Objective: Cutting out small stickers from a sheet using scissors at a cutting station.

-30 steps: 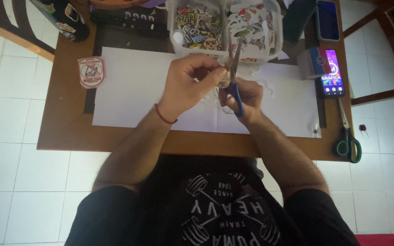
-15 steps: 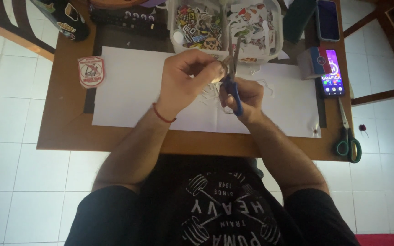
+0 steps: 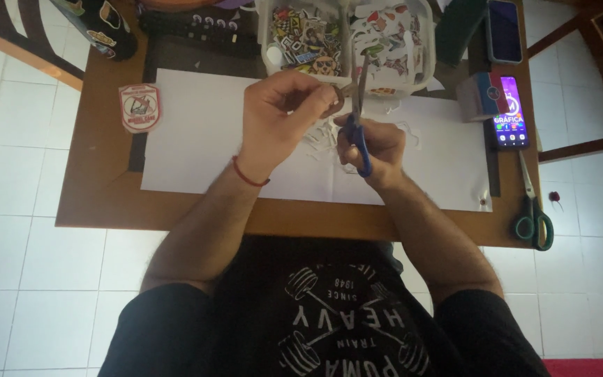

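A brown wooden table fills the upper part of the view, and a large white sheet of paper lies flat across its middle. Both forearms reach up from the bottom of the view and meet over the sheet's centre.

The left hand is raised above the paper with its wrist bent slightly inward and a red cord round the wrist. Its fingers are curled together, and the thumb and forefinger pinch a small round sticker at the tips. The sticker is held in the air just above the paper, right beside the scissor blades.

The right hand sits just to the right and a little lower, its knuckles turned up. Its fingers are closed through the handles of the blue scissors, whose blades point away from the body toward the sticker. How far the blades are parted cannot be told.

Beyond the hands stand two clear plastic tubs full of coloured stickers. White paper scraps lie under the hands. At the right edge lie a lit phone and green scissors, well apart from the hands. A shield-shaped sticker lies on the left.
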